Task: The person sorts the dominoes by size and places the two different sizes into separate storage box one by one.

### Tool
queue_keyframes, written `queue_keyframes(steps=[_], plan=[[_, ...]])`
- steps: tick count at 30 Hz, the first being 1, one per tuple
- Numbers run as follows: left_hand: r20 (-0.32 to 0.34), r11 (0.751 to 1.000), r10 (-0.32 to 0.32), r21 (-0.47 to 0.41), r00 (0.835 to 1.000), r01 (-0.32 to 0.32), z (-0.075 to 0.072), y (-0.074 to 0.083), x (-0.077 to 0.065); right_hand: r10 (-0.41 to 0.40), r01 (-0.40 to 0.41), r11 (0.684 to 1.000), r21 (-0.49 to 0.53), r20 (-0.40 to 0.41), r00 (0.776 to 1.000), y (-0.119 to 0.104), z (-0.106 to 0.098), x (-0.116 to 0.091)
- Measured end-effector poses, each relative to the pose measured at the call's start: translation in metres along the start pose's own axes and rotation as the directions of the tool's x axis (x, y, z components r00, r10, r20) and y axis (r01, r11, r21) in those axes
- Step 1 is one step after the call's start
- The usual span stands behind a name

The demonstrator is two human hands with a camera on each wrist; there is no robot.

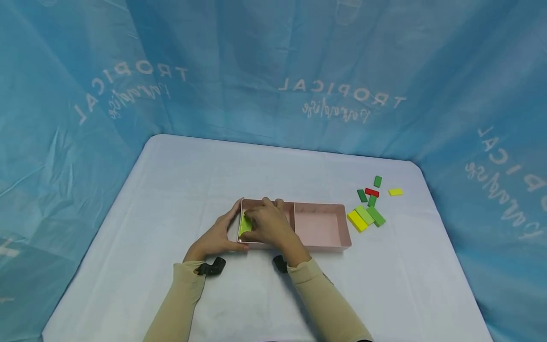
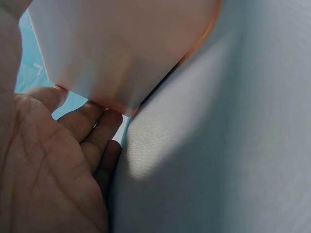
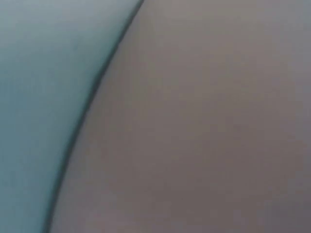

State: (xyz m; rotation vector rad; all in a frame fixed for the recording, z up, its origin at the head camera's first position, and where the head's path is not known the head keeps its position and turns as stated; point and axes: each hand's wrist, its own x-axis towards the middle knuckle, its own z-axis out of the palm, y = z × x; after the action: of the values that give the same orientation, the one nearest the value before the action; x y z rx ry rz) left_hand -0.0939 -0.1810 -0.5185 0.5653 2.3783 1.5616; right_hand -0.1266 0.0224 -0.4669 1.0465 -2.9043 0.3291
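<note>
A pink two-compartment box lies lengthwise on the white table. My left hand grips its left end, thumb along the near wall and fingers round the far corner. In the left wrist view, the fingertips of that hand meet the lower edge of the box's pale wall. My right hand reaches into the left compartment and pinches a yellow-green block against the left end wall. Its fingers partly cover the block. A blurred pinkish surface fills most of the right wrist view.
Right of the box lie a yellow block, a light green block and a green block. Behind them are smaller pieces, including a red block and a small yellow block. Blue curtains surround the table.
</note>
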Motion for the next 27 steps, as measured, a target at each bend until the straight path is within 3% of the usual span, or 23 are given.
queue_keyframes(steps=[6, 10, 16, 20, 27], plan=[[-0.004, 0.999, -0.03, 0.033, 1.0, 0.03, 0.002, 0.0, -0.002, 0.044, -0.017, 0.991, 0.131, -0.206, 0.978, 0.008, -0.016, -0.02], [-0.021, 0.997, -0.061, 0.052, 0.998, 0.062, 0.001, 0.002, -0.003, 0.067, -0.013, 0.983, 0.183, -0.287, 0.955, 0.024, -0.033, -0.037], [-0.031, 0.997, -0.054, 0.052, 0.998, 0.055, -0.002, 0.005, -0.001, 0.159, -0.107, 0.98, 0.168, -0.335, 0.929, 0.058, -0.055, -0.068], [-0.023, 0.999, -0.016, 0.045, 1.0, 0.017, -0.004, 0.005, 0.0, 0.227, -0.179, 0.969, 0.169, -0.339, 0.913, 0.078, -0.063, -0.087], [-0.013, 1.0, 0.019, 0.015, 1.0, -0.018, 0.001, 0.003, 0.004, 0.29, -0.229, 0.953, 0.197, -0.375, 0.881, 0.11, -0.078, -0.113]])
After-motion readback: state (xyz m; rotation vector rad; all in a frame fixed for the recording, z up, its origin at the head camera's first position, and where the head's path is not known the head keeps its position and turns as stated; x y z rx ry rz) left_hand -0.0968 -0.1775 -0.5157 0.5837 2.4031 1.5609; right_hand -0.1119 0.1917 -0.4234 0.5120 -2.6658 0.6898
